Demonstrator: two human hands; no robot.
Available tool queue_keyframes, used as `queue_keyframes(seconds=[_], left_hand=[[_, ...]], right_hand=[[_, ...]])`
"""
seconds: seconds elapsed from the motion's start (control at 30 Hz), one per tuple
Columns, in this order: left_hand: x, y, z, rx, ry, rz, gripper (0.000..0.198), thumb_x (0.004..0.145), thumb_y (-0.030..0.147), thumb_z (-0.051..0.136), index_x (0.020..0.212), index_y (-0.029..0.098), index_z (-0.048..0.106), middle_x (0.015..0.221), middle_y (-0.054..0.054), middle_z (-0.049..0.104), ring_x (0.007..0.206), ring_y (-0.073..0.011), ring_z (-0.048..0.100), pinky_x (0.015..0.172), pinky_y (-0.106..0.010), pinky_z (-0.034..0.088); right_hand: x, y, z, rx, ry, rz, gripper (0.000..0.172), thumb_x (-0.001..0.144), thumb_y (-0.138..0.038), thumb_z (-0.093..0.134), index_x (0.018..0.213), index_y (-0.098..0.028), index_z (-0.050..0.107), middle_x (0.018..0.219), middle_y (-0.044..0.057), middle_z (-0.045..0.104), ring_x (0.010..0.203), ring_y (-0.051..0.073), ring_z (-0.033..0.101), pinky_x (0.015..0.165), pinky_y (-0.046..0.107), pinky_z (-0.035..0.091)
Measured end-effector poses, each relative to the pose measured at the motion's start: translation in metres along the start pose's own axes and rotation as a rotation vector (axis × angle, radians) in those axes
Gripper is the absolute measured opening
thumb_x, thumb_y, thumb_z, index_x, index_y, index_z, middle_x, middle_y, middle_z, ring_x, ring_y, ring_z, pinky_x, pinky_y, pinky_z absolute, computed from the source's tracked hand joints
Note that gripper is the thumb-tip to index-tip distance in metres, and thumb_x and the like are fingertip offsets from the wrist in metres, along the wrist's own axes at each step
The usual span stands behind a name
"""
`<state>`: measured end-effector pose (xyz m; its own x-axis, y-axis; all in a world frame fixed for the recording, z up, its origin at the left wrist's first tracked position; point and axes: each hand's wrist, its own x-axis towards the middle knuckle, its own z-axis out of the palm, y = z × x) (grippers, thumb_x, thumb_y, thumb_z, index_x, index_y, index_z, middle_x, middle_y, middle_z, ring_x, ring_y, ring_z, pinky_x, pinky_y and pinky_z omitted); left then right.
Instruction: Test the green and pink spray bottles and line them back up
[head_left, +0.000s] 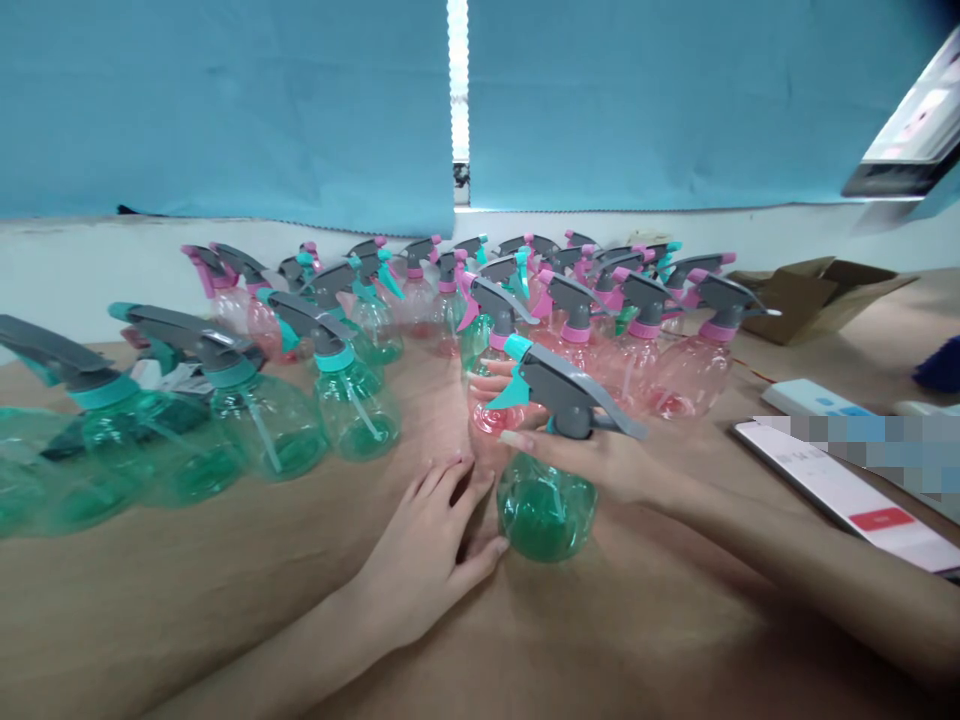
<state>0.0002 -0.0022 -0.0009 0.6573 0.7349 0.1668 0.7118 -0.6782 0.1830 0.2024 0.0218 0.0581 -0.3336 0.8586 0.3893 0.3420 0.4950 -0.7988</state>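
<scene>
A green spray bottle (547, 510) with a grey and turquoise trigger head stands upright in front of me. My right hand (577, 450) is closed around its neck, thumb on the near side and fingers reaching past the trigger. Just left of that bottle, my left hand (435, 550) lies on the table with fingers stretched out, holding nothing; its thumb tip is close to the bottle's base. Behind the held bottle stands a pink spray bottle (496, 418), partly hidden by my right fingers and the trigger head.
Several green spray bottles (356, 415) line the left side of the table (300, 620). Pink spray bottles (690, 375) crowd the middle and right, with more behind. An opened cardboard box (810, 300) sits back right, and a phone (832, 480) lies nearer. Blue cloth (225, 110) hangs behind.
</scene>
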Motion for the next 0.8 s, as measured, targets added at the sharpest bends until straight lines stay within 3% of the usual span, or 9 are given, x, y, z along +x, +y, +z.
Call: queue_keyframes(seconds=[0.27,0.57,0.8], left_hand=[[0.0012,0.0001,-0.0010,0.012,-0.003,-0.006,0.046,0.088,0.043,0.053,0.126,0.017,0.050,0.135,-0.014,0.046,0.125,-0.0332,0.039,0.100,-0.052,0.032],[0.0003,-0.0001,0.0005,-0.005,0.005,0.003,0.048,0.088,0.043,0.053,0.127,0.015,0.050,0.134,-0.016,0.046,0.125,-0.0335,0.038,0.101,-0.051,0.031],[0.0005,-0.0004,0.0005,-0.003,-0.001,0.000,0.047,0.088,0.043,0.053,0.127,0.016,0.050,0.136,-0.015,0.044,0.126,-0.0332,0.037,0.101,-0.052,0.031]], right_hand=[[0.0010,0.0001,0.0012,0.020,-0.005,-0.052,0.018,0.080,-0.033,0.060,0.093,-0.026,0.068,0.085,0.002,0.070,0.086,0.020,0.065,0.078,0.038,0.052],[-0.0005,0.0021,0.0021,0.021,0.022,-0.024,0.016,0.078,-0.036,0.060,0.084,-0.024,0.068,0.076,0.001,0.069,0.072,0.018,0.065,0.069,0.035,0.054],[-0.0005,0.0021,0.0008,0.026,-0.001,-0.053,0.018,0.079,-0.035,0.060,0.092,-0.026,0.068,0.081,0.001,0.069,0.077,0.019,0.065,0.071,0.036,0.054]])
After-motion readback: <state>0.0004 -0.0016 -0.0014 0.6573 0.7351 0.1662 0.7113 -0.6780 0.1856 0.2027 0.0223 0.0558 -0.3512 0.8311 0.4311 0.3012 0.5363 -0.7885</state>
